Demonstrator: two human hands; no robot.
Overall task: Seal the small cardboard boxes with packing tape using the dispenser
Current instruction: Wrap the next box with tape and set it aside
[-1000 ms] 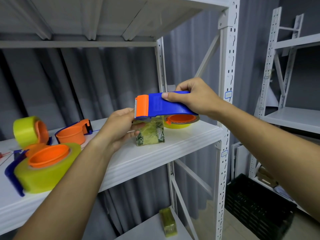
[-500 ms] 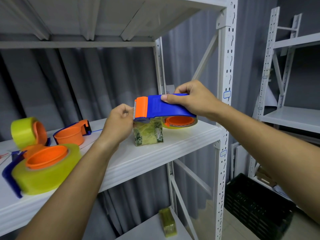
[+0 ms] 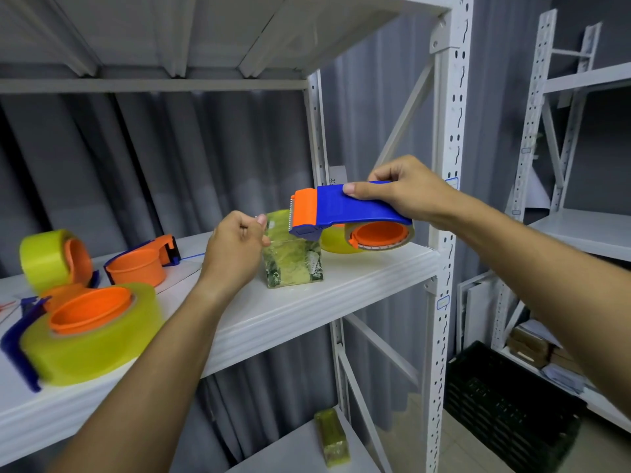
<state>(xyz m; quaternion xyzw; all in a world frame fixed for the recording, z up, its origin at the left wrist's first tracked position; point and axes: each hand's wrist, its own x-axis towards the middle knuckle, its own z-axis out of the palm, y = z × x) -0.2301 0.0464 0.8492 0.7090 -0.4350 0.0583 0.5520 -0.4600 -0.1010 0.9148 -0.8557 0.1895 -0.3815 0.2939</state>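
Right hand grips glossy blue-and-orange plastic dispenser, toothed blade at its 9 o'clock end. Left hand pinches clear tape end. One small tape-wrapped box stands on white metal shelf, under the blade. Three other dispensers at 9 o'clock

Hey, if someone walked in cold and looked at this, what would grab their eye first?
Probably the blue and orange tape dispenser, gripped by the right hand above the white shelf. Beside it, the left hand pinches tape at a small taped box. A big yellow tape roll lies at the shelf's near left.
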